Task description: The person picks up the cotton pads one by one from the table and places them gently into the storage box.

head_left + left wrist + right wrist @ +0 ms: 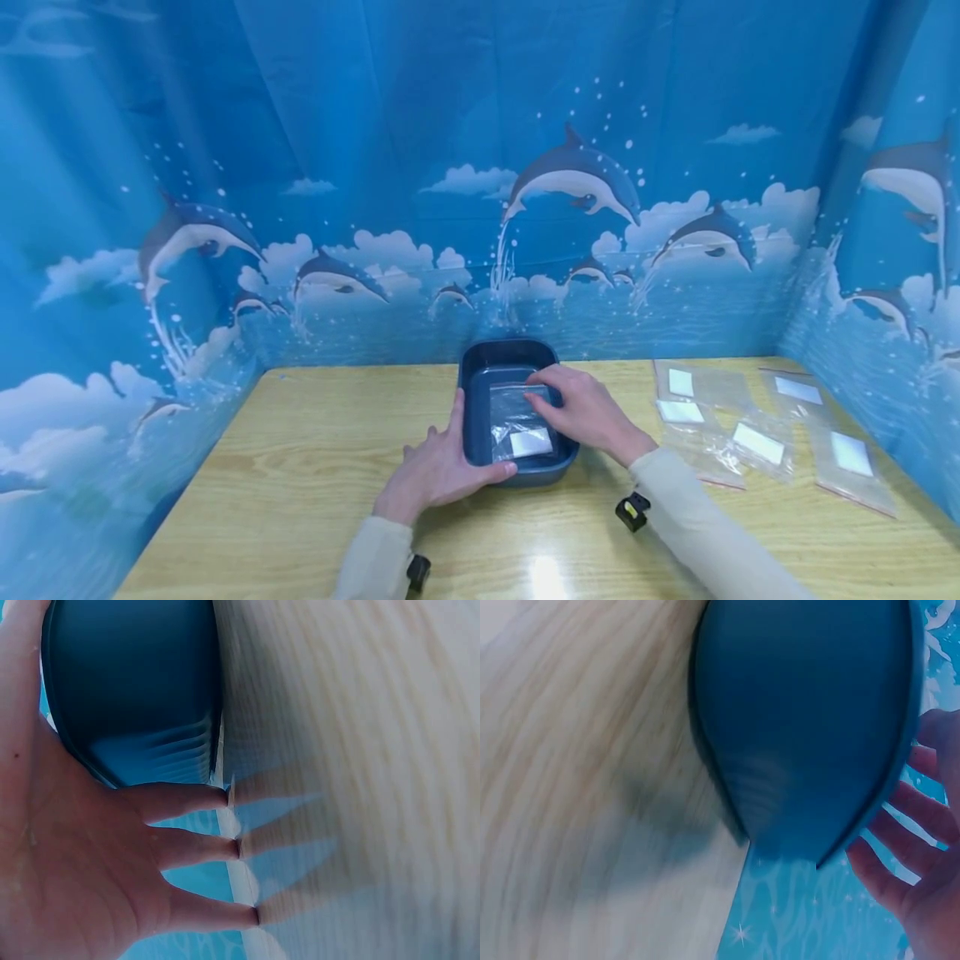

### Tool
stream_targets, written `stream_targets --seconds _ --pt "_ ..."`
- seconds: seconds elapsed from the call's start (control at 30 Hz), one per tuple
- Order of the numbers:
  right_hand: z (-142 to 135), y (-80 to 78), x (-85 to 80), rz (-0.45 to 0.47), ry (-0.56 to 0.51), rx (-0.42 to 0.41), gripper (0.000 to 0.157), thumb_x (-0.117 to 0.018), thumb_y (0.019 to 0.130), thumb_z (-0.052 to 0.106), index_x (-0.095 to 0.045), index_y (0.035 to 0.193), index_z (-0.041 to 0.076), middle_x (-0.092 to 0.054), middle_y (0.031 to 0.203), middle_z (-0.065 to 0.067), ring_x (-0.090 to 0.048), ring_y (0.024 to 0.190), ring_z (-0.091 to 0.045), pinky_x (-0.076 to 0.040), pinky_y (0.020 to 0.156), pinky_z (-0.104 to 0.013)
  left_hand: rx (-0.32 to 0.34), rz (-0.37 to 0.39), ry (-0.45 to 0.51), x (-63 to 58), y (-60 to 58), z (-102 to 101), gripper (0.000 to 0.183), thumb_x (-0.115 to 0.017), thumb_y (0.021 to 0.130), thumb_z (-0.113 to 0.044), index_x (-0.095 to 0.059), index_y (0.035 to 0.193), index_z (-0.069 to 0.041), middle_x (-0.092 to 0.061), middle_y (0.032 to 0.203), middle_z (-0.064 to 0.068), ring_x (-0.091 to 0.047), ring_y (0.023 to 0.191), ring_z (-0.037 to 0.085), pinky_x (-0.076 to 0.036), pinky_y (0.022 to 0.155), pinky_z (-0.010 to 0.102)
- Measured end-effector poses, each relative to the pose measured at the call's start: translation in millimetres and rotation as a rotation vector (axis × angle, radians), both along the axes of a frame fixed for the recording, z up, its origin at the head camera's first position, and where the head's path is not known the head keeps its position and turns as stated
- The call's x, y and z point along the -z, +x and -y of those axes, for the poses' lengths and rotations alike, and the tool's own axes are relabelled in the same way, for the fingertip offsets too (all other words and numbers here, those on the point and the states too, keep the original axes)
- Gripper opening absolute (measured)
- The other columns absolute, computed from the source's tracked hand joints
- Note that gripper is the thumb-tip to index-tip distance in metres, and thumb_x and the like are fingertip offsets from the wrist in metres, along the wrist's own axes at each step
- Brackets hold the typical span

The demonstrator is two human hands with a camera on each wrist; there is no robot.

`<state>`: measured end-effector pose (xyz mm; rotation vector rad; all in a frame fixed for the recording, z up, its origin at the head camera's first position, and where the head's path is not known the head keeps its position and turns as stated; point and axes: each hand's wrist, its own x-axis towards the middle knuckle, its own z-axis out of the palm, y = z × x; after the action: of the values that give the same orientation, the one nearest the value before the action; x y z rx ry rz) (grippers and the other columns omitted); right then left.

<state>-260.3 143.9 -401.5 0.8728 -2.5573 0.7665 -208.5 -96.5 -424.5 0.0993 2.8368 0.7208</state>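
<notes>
A dark blue plastic bin (501, 354) stands at the middle of the table. Inside it lies a clear zip bag (510, 408) with a white rectangle (530, 442) at its lower end. My left hand (435, 471) is at the bin's front left corner, thumb over the front rim; in the left wrist view its straight, spread fingers (196, 847) reach down to the tabletop beside the bin wall. My right hand (581, 408) reaches over the right rim, thumb and forefinger slightly apart at the bag's top edge. Its other fingers (915, 847) are spread beyond the rim.
On the right of the wooden table (315, 467) lie several more clear zip bags, each with a white rectangle, such as one bag (851, 454) near the right edge. A blue dolphin-print curtain (420, 167) encloses the table's back and sides.
</notes>
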Motion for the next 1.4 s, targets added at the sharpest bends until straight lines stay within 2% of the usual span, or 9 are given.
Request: stream_targets --seconds 0.33,0.57,0.83,1.1,1.4 --pt "-36 12.0 -5.4 0.006 0.088 0.086 0.042 -0.071 0.097 0.039 -0.069 0.132 0.016 -0.069 0.135 -0.011 -0.066 0.123 -0.033 -0.056 0.101 -0.053 0.001 -0.013 0.025 -0.7 1.7 1 0.135 -0.064 0.071 -0.089 0.007 0.166 -0.024 -0.047 0.155 0.028 -0.041 0.143 0.055 -0.029 0.112 0.080" --pt "-66 18.5 -3.5 0.000 0.117 0.111 0.053 -0.073 0.095 0.041 -0.064 0.139 0.013 -0.066 0.139 -0.014 -0.063 0.127 -0.038 -0.053 0.103 -0.058 0.009 -0.017 0.025 -1.2 2.5 2 0.134 -0.064 0.072 -0.089 0.007 0.166 -0.025 -0.044 0.156 0.029 -0.041 0.143 0.055 -0.027 0.113 0.079" --pt "-94 26.2 2.8 -0.034 0.192 0.154 0.063 -0.071 0.093 0.050 -0.058 0.146 0.018 -0.060 0.147 -0.015 -0.061 0.128 -0.042 -0.051 0.101 -0.064 0.011 -0.013 0.038 -1.0 2.2 3 0.133 -0.064 0.072 -0.087 0.007 0.166 -0.026 -0.045 0.156 0.028 -0.039 0.144 0.055 -0.026 0.114 0.080" --pt "-117 36.5 8.4 0.004 0.299 0.234 0.077 -0.067 0.093 0.059 -0.046 0.155 0.019 -0.043 0.160 -0.021 -0.042 0.142 -0.052 -0.037 0.103 -0.080 0.024 -0.012 0.052 -0.9 1.1 4 0.132 -0.065 0.074 -0.086 0.008 0.166 -0.026 -0.040 0.160 0.024 -0.036 0.147 0.054 -0.023 0.115 0.080" --pt "-139 42.0 13.7 0.031 0.317 0.276 0.079 -0.066 0.093 0.059 -0.042 0.157 0.020 -0.038 0.163 -0.022 -0.042 0.142 -0.053 -0.038 0.102 -0.079 0.004 -0.023 0.062 -3.2 0.7 1 0.129 -0.061 0.075 -0.087 0.007 0.166 -0.026 -0.032 0.167 0.017 -0.036 0.149 0.049 -0.024 0.115 0.079"
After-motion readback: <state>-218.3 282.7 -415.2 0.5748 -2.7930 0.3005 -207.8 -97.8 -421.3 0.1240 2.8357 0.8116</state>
